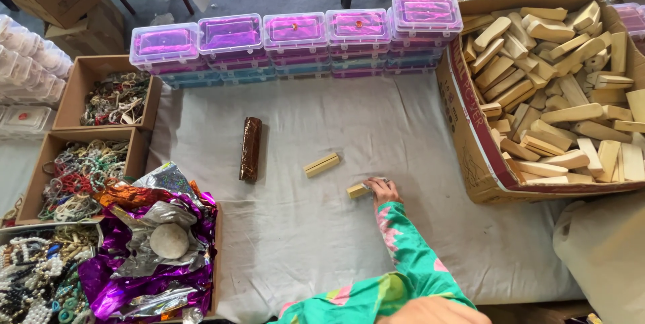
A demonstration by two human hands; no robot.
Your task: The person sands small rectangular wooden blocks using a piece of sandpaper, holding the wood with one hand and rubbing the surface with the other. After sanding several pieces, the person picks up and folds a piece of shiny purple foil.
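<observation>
One hand (383, 191) reaches out across the pale cloth (349, 243) from a sleeve (403, 263) of green with pink flowers, and its fingers are curled over the near end of a small wooden block (358, 190) lying flat on the cloth, the block's free end poking out toward nine o'clock. From this view I take it for the right hand; how tightly the fingers pinch the block I cannot tell, since the knuckles cover the contact. The other hand does not show. Just up at about ten o'clock from that block lies a second wooden block (322, 165), apart from the first and slanted. Farther toward nine o'clock rests a dark brown shiny roll (250, 150), lying nearly upright in the picture. At two o'clock from the hand stands a big cardboard box (470, 149) heaped with pale wooden blocks (557, 82). Along the far edge, at twelve o'clock, runs a row of clear plastic cases with purple lids (295, 31), stacked in layers. Out at nine o'clock sit cardboard trays of coloured bangles (84, 176), and at seven o'clock a heap of crumpled purple and silver foil (148, 257) with a round grey stone-like lump (169, 240) on top.
</observation>
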